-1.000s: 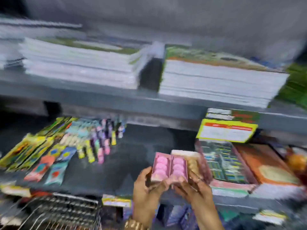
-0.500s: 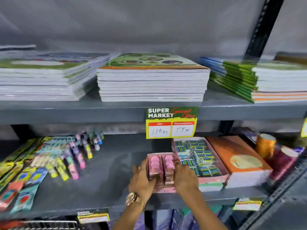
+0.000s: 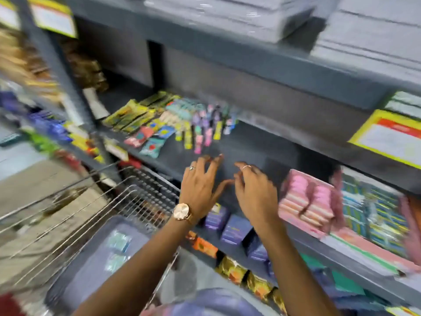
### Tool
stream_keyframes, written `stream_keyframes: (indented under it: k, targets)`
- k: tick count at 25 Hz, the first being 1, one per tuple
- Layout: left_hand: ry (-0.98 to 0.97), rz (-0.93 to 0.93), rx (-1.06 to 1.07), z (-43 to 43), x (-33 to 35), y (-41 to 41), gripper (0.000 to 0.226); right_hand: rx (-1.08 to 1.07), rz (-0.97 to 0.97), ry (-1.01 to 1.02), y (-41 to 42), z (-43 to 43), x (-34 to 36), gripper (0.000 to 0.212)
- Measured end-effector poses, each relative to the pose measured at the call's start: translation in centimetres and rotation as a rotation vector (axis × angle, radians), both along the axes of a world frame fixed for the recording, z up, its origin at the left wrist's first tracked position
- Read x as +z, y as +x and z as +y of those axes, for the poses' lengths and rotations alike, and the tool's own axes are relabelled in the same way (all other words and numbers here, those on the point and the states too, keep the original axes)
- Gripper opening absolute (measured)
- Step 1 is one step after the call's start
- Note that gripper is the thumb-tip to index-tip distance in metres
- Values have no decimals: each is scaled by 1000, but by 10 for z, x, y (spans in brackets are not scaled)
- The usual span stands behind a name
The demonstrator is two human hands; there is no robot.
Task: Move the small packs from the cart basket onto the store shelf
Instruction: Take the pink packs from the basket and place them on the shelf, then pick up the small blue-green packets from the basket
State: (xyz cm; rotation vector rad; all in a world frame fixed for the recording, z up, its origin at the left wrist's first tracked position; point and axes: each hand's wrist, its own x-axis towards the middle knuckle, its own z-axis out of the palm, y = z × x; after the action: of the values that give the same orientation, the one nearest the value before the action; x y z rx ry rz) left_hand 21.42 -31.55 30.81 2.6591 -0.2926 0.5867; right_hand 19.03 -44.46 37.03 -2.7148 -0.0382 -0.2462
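The view is blurred by head motion, so fine detail is unreliable.

At the far left stands the wire cart basket (image 3: 127, 201), its rim just below the front edge of the store shelf (image 3: 255, 142). Inside it lies a grey-blue tray or box (image 3: 95, 258) carrying a few pale teal packs (image 3: 118, 241). These appear to be stock waiting to go up, though what they are cannot be read.

Further right, on the shelf, a spread of small colourful packs (image 3: 173, 126) occupies the back left area. The shelf surface in front of them is bare.

The left hand (image 3: 200, 185), with a watch on the wrist, hovers over that bare area with fingers spread wide and nothing in its grasp. Just beside it, the right hand (image 3: 255, 192) is loosely curled, palm down, and also empty.

To the right of both hands, the pink packs (image 3: 307, 199) sit at the shelf front, touching a box of blue-green items (image 3: 373, 210). Neither hand touches them.

Judgement: one placement looks complete and the return to the cart is in hand. The next move calls for swinging both hands down and left into the basket and gripping the next packs without snagging the wire rim.
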Motion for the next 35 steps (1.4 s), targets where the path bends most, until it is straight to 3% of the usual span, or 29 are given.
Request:
stream_keyframes:
  k: [4,8,11,15,17,18,22,24,28,30,32,35]
  targets:
    - [-50,168,387,132,-43,-43,52,416,144,54,9,119,-36,31]
    - [-258,582,722,250,-123,-122,50,730,486,-104,7,240,-111,28]
    - [-471,868,896,291,-183,-159,50,793,697,-263,8,300,-186,26]
    - [-980,1119,1089,297,-274,-166,68,735,883,-457,18,344,-299,33]
    - [-1183,1114,1207,292,-310,-156,80,687,918,-507,25,355,-349,42]
    - [-1170,1079,1226,289,-320,-149,83,671,897,-523,28,358,-362,44]
    - [-643,1082,967,283,-363,-118,102,632,718,-534,36,376,-411,61]
    - [-518,1134,918,277,-381,-109,109,591,680,-543,33,380,-424,78]
    - [-398,960,991,267,-386,-104,80,490,680,-454,32,382,-432,82]
    - [-504,954,1064,269,-384,-107,83,473,743,-397,35,380,-429,68]
    - [-816,999,1120,272,-383,-115,86,436,854,-311,37,372,-416,63]
    - [-1253,861,1206,278,-370,-127,70,469,1050,-325,48,358,-377,45]
